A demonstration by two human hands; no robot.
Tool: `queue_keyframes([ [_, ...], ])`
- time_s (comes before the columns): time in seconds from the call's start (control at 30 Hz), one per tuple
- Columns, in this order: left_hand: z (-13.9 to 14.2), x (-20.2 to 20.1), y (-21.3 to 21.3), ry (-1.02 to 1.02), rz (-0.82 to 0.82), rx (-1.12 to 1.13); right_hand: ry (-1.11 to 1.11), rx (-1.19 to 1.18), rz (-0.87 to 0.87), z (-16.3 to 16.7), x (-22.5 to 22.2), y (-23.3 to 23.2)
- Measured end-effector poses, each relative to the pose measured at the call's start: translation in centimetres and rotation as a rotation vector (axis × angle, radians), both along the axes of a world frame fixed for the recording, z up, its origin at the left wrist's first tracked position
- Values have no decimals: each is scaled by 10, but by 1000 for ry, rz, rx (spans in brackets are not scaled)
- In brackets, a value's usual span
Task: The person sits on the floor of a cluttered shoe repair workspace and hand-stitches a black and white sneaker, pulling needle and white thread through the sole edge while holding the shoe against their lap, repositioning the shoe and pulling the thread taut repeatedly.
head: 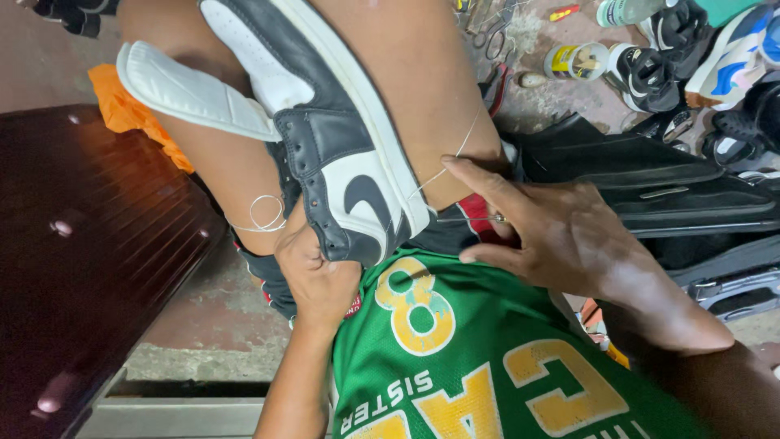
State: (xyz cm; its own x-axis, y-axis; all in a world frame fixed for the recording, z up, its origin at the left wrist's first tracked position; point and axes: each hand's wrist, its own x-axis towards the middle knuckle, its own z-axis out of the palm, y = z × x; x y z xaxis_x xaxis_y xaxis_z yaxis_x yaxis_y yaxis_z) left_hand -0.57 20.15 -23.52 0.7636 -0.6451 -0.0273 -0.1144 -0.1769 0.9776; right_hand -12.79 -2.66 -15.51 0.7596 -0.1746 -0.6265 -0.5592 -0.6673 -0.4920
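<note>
Clad in a green mesh jersey [487,366] with large yellow block lettering and a yellow numeral edged in white, plus smaller white letters near the lower left. Sleeveless cut, both arms bare to the hands: left hand [317,272], right hand [561,236]. Dark shorts with red trim [475,223] just beyond the jersey. Legs bare, stretching far into the scene.

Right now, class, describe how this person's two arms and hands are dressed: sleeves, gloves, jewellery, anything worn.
Both the left hand and the right hand are bare: no gloves, rings or watch show. Both forearms are uncovered, with no sleeves reaching them. The green jersey has yellow lettering.
</note>
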Motion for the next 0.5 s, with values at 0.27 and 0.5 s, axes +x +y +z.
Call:
queue_keyframes([
  [0.27, 16, 6, -6, 2, -97, 103, -558, -95, 10, -28, 1, 17],
  [0.5, 22, 21, -4, -81, -281, 246, -546, 283, -158, -23, 0, -4],
])
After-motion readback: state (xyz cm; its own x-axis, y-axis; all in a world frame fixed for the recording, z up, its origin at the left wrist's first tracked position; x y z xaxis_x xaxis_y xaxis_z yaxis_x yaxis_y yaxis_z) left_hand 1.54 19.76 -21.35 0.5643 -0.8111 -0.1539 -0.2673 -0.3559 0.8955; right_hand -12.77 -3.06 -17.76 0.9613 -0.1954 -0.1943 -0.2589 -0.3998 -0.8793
